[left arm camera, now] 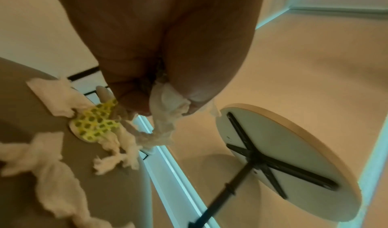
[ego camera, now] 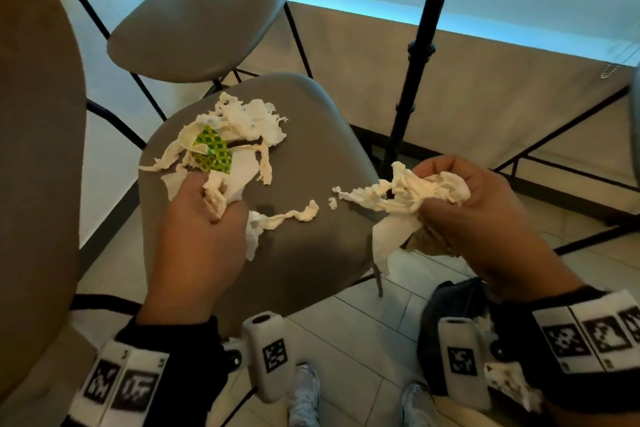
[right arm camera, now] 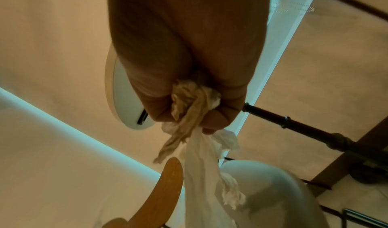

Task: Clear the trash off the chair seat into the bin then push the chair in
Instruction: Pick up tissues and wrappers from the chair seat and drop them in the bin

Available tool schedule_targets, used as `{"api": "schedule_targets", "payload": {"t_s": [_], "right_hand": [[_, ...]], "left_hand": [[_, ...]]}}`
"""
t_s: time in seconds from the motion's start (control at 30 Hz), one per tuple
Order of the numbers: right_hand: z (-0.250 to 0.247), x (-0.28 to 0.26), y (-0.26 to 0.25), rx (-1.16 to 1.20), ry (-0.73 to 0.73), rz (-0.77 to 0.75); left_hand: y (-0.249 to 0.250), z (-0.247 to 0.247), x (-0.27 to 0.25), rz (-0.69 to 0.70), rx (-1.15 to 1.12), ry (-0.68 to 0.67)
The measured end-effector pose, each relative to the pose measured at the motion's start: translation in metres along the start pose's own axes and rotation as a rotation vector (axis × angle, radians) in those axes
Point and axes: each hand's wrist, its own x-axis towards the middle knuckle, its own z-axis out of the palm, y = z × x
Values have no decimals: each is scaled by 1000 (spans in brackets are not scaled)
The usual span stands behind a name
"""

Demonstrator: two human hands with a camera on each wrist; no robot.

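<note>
Grey padded chair seat [ego camera: 304, 184] with rounded corners sits centre in the head view, front edge toward the person. Left hand [ego camera: 197, 229] rests over the seat's left part, fingers curled round a strand of torn white tissue [ego camera: 216, 194]; the left wrist view shows the same clamp, tissue [left arm camera: 166, 105] squeezed between thumb and fingers. Just beyond that hand lies the main pile of shredded white tissue [ego camera: 249, 118] with a yellow wrapper with green dots [ego camera: 213, 149] in it, all toward the seat's back-left, close to the left edge. A twisted white tissue strip [ego camera: 291, 215] lies mid-seat, right of the left hand, with a small white scrap [ego camera: 332, 203] near it.

Right hand [ego camera: 485, 215] is at the seat's right edge, partly off it, fist closed on a crumpled wad of white tissue [ego camera: 415, 194] with a sheet hanging down past the edge; the right wrist view confirms the tissue [right arm camera: 193, 105] gripped in the curled fingers.

Black bin bag [ego camera: 457, 308] sits on the tiled floor below the right wrist, tissue already in it. Second grey chair seat [ego camera: 197, 21] stands behind, black tripod pole [ego camera: 419, 55] just right of the seat's back corner. Open floor in front and to the right.
</note>
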Motion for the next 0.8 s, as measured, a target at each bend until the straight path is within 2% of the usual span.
{"api": "schedule_targets", "payload": {"t_s": [0.13, 0.3, 0.37, 0.53, 0.67, 0.8], "right_hand": [[-47, -36, 25, 122, 39, 30], [-119, -91, 102, 106, 198, 119], [-149, -113, 150, 81, 285, 205], [-203, -161, 282, 71, 505, 433], [-214, -171, 391, 63, 601, 703], [-207, -162, 489, 27, 624, 861]], "left_hand": [[29, 26, -34, 177, -63, -119], [40, 117, -86, 268, -37, -452], [37, 167, -108, 283, 36, -581], [14, 303, -162, 207, 173, -875], [-20, 408, -196, 228, 324, -1050], [-59, 501, -222, 235, 449, -1221]]}}
